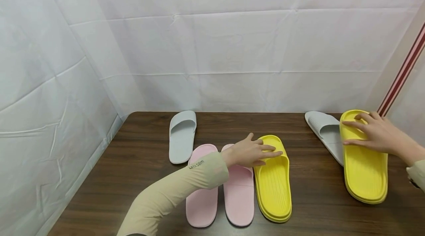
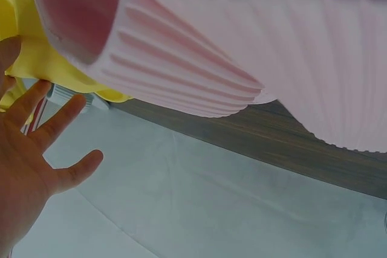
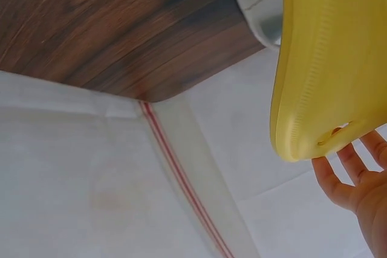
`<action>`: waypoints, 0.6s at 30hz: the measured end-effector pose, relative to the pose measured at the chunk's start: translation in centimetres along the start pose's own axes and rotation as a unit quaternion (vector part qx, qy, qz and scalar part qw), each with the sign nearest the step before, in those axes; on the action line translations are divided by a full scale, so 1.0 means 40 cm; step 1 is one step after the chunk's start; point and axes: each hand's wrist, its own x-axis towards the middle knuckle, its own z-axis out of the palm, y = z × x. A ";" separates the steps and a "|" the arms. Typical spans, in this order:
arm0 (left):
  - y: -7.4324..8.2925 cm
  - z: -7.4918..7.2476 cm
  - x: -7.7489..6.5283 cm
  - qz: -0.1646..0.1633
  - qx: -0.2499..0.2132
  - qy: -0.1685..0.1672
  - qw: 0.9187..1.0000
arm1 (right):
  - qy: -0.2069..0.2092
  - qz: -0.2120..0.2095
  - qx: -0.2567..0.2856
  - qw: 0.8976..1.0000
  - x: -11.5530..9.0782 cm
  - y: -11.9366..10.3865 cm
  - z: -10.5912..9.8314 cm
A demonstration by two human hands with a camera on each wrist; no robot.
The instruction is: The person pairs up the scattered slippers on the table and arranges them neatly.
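Note:
My right hand [image 1: 375,132] holds a yellow slipper [image 1: 365,173] by its strap end, at the right of the head view. In the right wrist view, the fingertips [image 3: 329,182] meet the edge of that slipper [image 3: 332,58]. My left hand [image 1: 249,152] reaches over the strap of the other yellow slipper [image 1: 273,191], fingers spread and nothing gripped. Beneath and left of that hand lie two pink slippers, the nearer one [image 1: 239,202] beside the yellow slipper and the other [image 1: 201,206] partly hidden by my sleeve.
One grey slipper [image 1: 182,143] lies at the back left of the brown wooden table [image 1: 132,177]. Another grey slipper [image 1: 325,132] sits slanted at the back right, partly covered by the held yellow one. White cloth [image 1: 232,44] hangs behind the table.

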 end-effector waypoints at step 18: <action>0.002 0.010 0.006 0.004 -0.007 0.003 1.000 | 0.064 -0.092 0.048 0.993 0.038 -0.102 0.022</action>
